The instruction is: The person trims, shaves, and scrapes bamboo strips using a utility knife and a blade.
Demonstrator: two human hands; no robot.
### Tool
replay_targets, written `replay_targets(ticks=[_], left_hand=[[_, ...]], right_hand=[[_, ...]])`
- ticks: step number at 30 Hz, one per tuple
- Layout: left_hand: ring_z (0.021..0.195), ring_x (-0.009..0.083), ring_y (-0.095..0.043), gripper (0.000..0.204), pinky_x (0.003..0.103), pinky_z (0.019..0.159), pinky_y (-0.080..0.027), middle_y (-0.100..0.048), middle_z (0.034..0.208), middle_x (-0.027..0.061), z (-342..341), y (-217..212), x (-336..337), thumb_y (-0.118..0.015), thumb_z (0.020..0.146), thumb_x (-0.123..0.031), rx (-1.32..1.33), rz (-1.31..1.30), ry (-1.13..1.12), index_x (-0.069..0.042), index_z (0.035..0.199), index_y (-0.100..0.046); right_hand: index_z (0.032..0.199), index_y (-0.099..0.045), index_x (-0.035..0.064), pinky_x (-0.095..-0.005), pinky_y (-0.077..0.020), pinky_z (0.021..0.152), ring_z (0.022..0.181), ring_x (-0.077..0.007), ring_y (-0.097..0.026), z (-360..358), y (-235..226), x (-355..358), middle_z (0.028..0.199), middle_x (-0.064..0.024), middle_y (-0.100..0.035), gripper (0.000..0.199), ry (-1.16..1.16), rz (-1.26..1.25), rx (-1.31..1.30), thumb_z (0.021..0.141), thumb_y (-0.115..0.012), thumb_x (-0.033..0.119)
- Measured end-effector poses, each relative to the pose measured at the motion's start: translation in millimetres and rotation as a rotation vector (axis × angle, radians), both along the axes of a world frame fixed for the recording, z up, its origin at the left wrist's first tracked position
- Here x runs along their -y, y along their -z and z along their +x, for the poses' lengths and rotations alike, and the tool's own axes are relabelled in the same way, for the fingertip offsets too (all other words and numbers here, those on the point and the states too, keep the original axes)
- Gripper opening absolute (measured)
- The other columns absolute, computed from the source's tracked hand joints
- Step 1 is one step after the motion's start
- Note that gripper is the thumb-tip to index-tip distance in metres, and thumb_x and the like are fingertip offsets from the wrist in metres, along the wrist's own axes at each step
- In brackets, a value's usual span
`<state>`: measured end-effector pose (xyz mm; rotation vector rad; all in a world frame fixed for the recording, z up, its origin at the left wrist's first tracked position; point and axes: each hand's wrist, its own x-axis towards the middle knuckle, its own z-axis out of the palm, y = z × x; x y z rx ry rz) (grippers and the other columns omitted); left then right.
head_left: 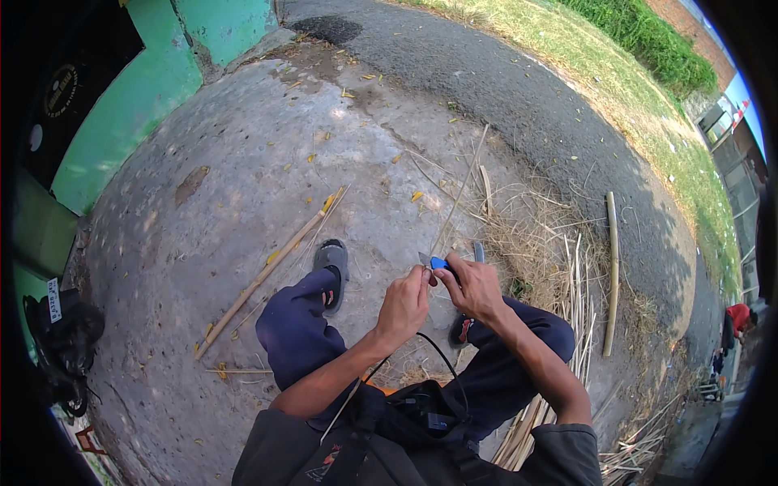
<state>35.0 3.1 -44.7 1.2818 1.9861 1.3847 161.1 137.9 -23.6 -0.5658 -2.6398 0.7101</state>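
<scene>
My left hand (403, 306) is closed in front of my body, pinching a long thin bamboo strip (459, 198). The strip runs from by my left forearm up past my fingertips, over the ground ahead. My right hand (476, 288) grips a small knife with a blue handle (440, 263). Its short grey blade points left, close against the strip at my left fingertips. The two hands nearly touch, and the fingers partly hide where blade and strip meet. Just beyond my right hand a flat grey piece (479, 252) shows; its kind is unclear.
A bamboo pole (263, 279) lies left of my left shoe (331, 263). Shavings (531, 239) and split strips (577, 300) lie at right, with another pole (611, 275) beyond. A black bag (61, 348) is at far left. One person in red (737, 320) is far right.
</scene>
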Motion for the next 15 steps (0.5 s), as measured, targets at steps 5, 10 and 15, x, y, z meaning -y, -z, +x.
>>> replay_targets(ticks=[5,10,15], left_hand=[[0.082,0.0473,-0.070,0.024,0.056,0.073,-0.052,-0.071,0.083,0.0243,0.3,-2.5,1.6,-0.047,0.109,-0.015,-0.029,-0.066,0.007,0.002,0.098,-0.060],[0.079,0.0480,-0.069,0.021,0.057,0.071,-0.052,-0.070,0.082,0.0246,0.3,-5.4,0.7,-0.048,0.108,-0.013,-0.061,-0.068,0.000,0.001,0.098,-0.060],[0.075,0.0477,-0.067,0.026,0.053,0.067,-0.048,-0.065,0.076,0.0253,0.1,-3.4,3.5,-0.047,0.110,-0.017,-0.093,-0.032,-0.020,0.001,0.096,-0.060]], right_hand=[[0.091,-0.059,0.0082,-0.0498,-0.0468,0.056,0.064,-0.0400,-0.066,-2.8,5.7,-2.1,0.065,-0.0171,-0.063,0.035,0.065,0.039,0.014,0.106,-0.060,0.040],[0.091,-0.057,0.0072,-0.0508,-0.0458,0.056,0.062,-0.0418,-0.065,-5.3,6.7,-11.8,0.063,-0.0183,-0.061,0.037,0.081,0.067,-0.013,0.106,-0.059,0.041],[0.091,-0.057,0.0072,-0.0509,-0.0471,0.056,0.063,-0.0426,-0.067,-6.3,1.5,-19.3,0.066,-0.0205,-0.064,0.039,0.120,0.107,-0.027,0.107,-0.057,0.042]])
